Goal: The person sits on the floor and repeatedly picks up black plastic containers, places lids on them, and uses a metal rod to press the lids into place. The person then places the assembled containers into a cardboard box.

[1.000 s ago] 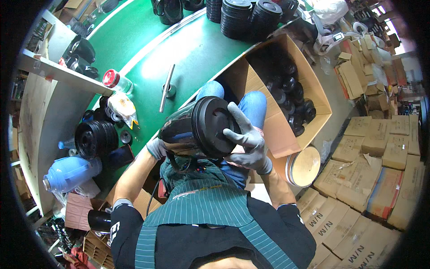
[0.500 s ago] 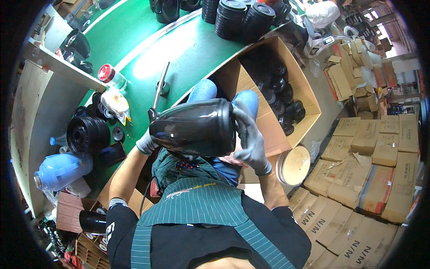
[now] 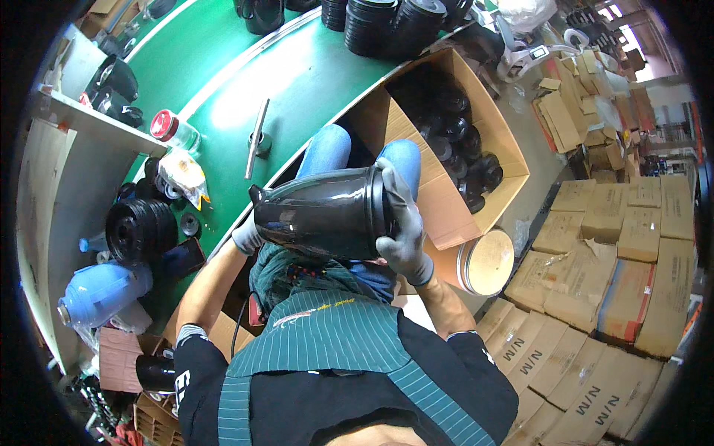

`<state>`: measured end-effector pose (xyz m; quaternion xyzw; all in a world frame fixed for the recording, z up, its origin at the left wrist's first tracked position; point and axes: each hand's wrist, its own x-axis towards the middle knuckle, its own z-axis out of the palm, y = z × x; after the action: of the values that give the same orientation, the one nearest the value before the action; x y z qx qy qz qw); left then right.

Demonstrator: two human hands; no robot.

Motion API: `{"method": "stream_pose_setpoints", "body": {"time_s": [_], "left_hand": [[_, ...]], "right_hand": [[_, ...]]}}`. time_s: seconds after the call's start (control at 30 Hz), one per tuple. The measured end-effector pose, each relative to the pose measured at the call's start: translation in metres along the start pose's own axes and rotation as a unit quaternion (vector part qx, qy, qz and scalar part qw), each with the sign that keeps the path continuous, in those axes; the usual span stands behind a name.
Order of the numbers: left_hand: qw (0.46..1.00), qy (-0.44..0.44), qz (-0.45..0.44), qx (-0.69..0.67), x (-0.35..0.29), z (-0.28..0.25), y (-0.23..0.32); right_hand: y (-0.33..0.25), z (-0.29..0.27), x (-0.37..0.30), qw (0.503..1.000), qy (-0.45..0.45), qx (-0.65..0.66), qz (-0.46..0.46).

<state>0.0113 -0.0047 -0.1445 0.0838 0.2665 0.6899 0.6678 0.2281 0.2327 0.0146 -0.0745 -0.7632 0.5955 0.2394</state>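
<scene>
A glossy black jug-like body (image 3: 320,212) with a small pointed spout lies sideways above my lap, between both hands. Its narrow spout end rests in my grey-gloved left hand (image 3: 248,236), whose fingers are mostly hidden behind it. At the wide end, my gloved right hand (image 3: 405,227) is wrapped round the black rim, thumb on the near side and fingers on the far side. Beyond the spout, a metal rod (image 3: 257,141) leans by a small round stand on the green table (image 3: 297,97).
An open cardboard box (image 3: 506,160) of black round parts stands right of my knees. A round drum (image 3: 487,262) and stacked cartons (image 3: 587,282) fill the right. On the left are a red-lidded jar (image 3: 175,130), black discs (image 3: 137,230) and a blue jug-shaped container (image 3: 104,291).
The rod's end no longer overlaps the spout end of the jug body. My right hand has closed in from outspread fingers to a grip round the wide rim.
</scene>
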Motion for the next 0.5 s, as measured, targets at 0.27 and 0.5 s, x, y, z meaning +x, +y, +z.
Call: {"method": "stream_pose_setpoints", "body": {"time_s": [0.27,0.5], "left_hand": [[0.925,-0.193,0.027,0.327,0.015,0.051,-0.007],[0.949,-0.029,0.114,0.293,0.008,0.03,-0.014]], "right_hand": [[-0.032,-0.013,0.017,0.949,-0.151,-0.133,-0.242],[-0.016,-0.026,0.019,0.975,-0.087,-0.094,-0.181]]}}
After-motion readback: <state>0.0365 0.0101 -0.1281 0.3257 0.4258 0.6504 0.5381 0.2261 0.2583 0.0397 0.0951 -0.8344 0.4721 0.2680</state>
